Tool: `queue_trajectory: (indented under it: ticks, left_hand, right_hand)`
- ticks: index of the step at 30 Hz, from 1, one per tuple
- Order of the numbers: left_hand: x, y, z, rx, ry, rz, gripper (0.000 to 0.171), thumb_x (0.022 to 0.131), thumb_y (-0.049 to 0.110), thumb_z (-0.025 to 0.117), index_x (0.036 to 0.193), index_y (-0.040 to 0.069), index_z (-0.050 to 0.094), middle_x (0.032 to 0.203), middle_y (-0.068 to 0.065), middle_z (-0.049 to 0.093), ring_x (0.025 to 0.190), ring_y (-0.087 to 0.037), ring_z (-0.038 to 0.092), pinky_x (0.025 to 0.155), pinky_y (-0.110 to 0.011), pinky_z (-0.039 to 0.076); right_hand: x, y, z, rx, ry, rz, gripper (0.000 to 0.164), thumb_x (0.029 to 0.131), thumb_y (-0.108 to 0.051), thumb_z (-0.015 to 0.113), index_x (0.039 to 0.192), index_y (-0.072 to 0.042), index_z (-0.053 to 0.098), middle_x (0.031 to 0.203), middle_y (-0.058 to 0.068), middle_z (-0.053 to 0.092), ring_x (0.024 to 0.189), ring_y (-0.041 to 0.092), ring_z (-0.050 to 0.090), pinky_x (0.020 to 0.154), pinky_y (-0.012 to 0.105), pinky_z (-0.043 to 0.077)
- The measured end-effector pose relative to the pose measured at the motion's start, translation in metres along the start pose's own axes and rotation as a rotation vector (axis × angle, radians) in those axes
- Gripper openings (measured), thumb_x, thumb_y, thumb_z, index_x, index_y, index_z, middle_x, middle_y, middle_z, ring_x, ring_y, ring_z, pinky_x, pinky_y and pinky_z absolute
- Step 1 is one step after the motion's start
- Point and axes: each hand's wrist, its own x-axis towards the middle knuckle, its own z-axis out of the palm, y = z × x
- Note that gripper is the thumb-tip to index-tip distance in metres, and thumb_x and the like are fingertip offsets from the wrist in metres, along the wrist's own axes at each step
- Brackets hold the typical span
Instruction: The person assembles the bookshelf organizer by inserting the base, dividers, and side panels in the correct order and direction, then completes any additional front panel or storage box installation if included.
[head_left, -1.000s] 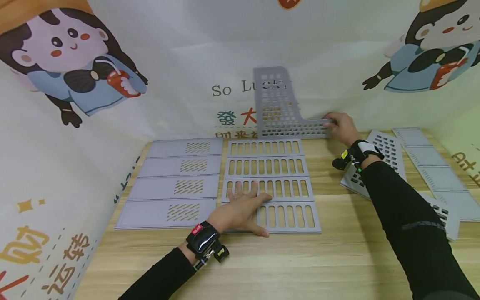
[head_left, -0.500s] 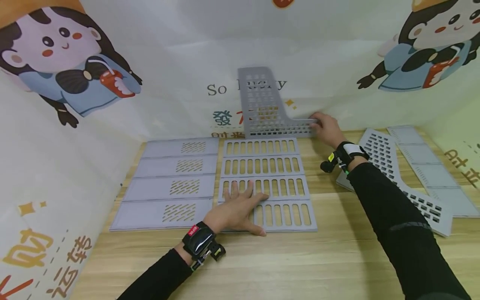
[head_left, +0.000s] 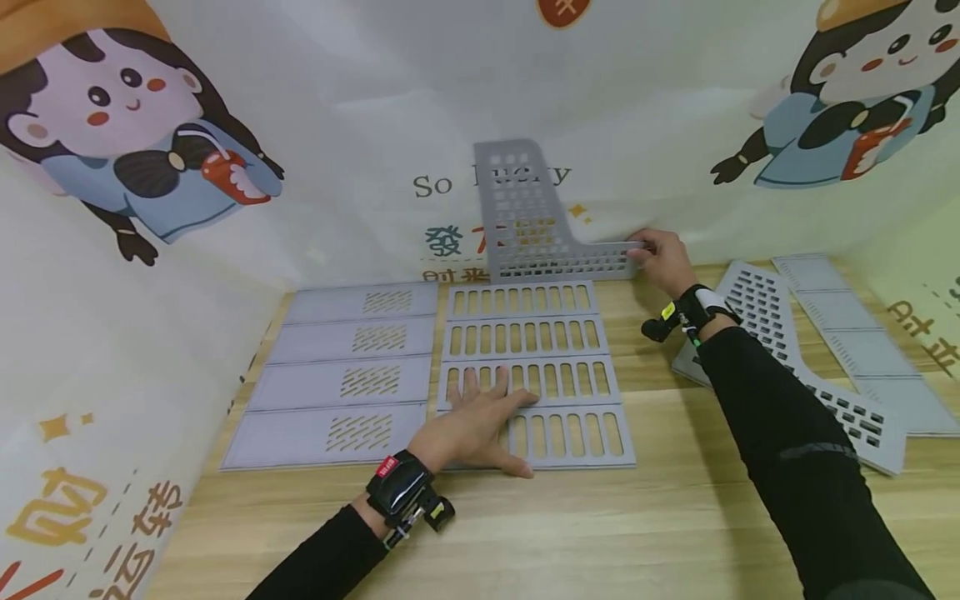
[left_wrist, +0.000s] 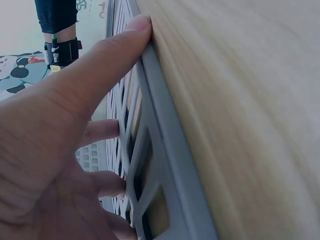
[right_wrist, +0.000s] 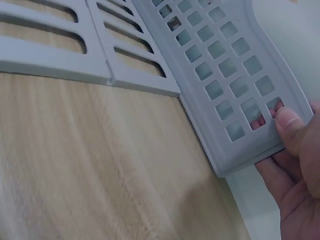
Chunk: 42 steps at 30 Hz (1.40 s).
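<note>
With fingers spread, my left hand [head_left: 476, 429] rests flat on a grey slotted panel [head_left: 525, 317] that lies on the wood-look table. In the left wrist view its thumb [left_wrist: 107, 55] lies along the panel's raised edge, while the other fingertips touch the slotted face. My right hand [head_left: 667, 262] pinches the end of the short arm of a grey L-shaped perforated panel [head_left: 566, 242]. This panel stands upright behind the slotted one, along its back edge. The right wrist view shows the right thumb [right_wrist: 287, 120] on the near face and fingertips showing through square holes.
A grey panel with slanted slits [head_left: 300, 383] lies left of the slotted one. At right, another L-shaped perforated panel [head_left: 795, 362] lies partly under the right sleeve, beside a long ribbed panel [head_left: 862, 342]. A printed white backdrop [head_left: 360, 125] rises behind the table.
The upright L-shaped panel has slid left along the slotted panel's back edge. My right hand has moved left with it, then slightly right toward its end. My left hand has stayed in place.
</note>
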Motion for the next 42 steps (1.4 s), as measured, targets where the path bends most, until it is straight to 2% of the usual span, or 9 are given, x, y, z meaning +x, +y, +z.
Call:
queue_trajectory:
  ticks: [4,11,15,19,25,31,35,42]
  left_hand:
    - [-0.005,-0.004,0.003,-0.012,0.014,-0.004,0.1,0.074,0.064,0.082,0.157,0.028,0.04,0.164,-0.027,0.01,0.137,-0.069,0.001,0.106,-0.079,0.005]
    - [-0.013,-0.007,0.009,-0.031,0.03,0.002,0.099,0.074,0.062,0.084,0.156,0.026,0.042,0.163,-0.029,0.011,0.136,-0.07,0.002,0.105,-0.08,0.005]
    - [-0.013,-0.007,0.009,-0.007,0.033,0.001,0.101,0.074,0.063,0.083,0.157,0.026,0.04,0.162,-0.029,0.012,0.135,-0.071,0.003,0.104,-0.081,0.005]
    - [-0.013,-0.008,0.008,0.011,0.022,-0.005,0.101,0.074,0.066,0.081,0.158,0.027,0.039,0.163,-0.028,0.012,0.135,-0.071,0.003,0.105,-0.08,0.005]
    - [-0.013,-0.007,0.005,0.007,0.021,0.004,0.1,0.076,0.067,0.079,0.158,0.028,0.038,0.164,-0.026,0.01,0.137,-0.068,0.002,0.108,-0.077,0.004]
    - [-0.013,-0.006,0.004,0.004,0.013,0.002,0.1,0.076,0.067,0.079,0.159,0.028,0.037,0.164,-0.027,0.009,0.137,-0.068,0.0,0.107,-0.077,0.003]
    - [-0.009,-0.006,0.004,0.005,0.019,0.005,0.101,0.075,0.066,0.081,0.158,0.028,0.038,0.164,-0.027,0.009,0.137,-0.069,0.002,0.106,-0.079,0.006]
    - [-0.004,-0.002,0.0,-0.019,0.013,0.017,0.1,0.074,0.061,0.084,0.157,0.027,0.039,0.163,-0.028,0.009,0.136,-0.069,0.003,0.104,-0.081,0.007]
  right_hand:
    - [0.004,-0.002,0.01,0.022,-0.002,0.015,0.016,0.101,0.002,0.06,0.111,0.012,0.066,0.104,0.031,0.066,0.09,0.037,0.06,0.068,0.026,0.039]
    - [0.002,-0.005,0.029,0.067,-0.028,0.036,0.014,0.102,0.004,0.058,0.109,0.012,0.067,0.103,0.029,0.067,0.084,0.031,0.054,0.065,0.028,0.035]
    - [0.004,-0.014,0.042,0.092,-0.03,0.026,0.016,0.102,0.005,0.056,0.113,0.011,0.066,0.105,0.029,0.065,0.089,0.035,0.056,0.07,0.031,0.038]
    - [0.006,-0.017,0.049,0.055,-0.028,0.01,0.018,0.103,0.003,0.054,0.115,0.012,0.065,0.107,0.028,0.063,0.09,0.036,0.053,0.077,0.039,0.04]
    - [0.005,-0.012,0.039,-0.004,-0.035,-0.003,0.019,0.104,0.0,0.054,0.116,0.011,0.063,0.106,0.027,0.063,0.091,0.036,0.055,0.079,0.046,0.043]
    - [0.003,-0.009,0.031,0.002,-0.052,-0.016,0.019,0.103,0.0,0.057,0.117,0.01,0.065,0.1,0.027,0.063,0.087,0.036,0.057,0.072,0.039,0.042]
    - [0.005,-0.008,0.03,-0.001,-0.03,-0.015,0.019,0.102,0.0,0.059,0.117,0.01,0.066,0.101,0.027,0.064,0.087,0.034,0.056,0.072,0.037,0.042]
    - [0.007,-0.007,0.023,0.015,-0.021,0.0,0.018,0.102,0.002,0.057,0.115,0.011,0.065,0.106,0.03,0.064,0.098,0.041,0.06,0.083,0.048,0.046]
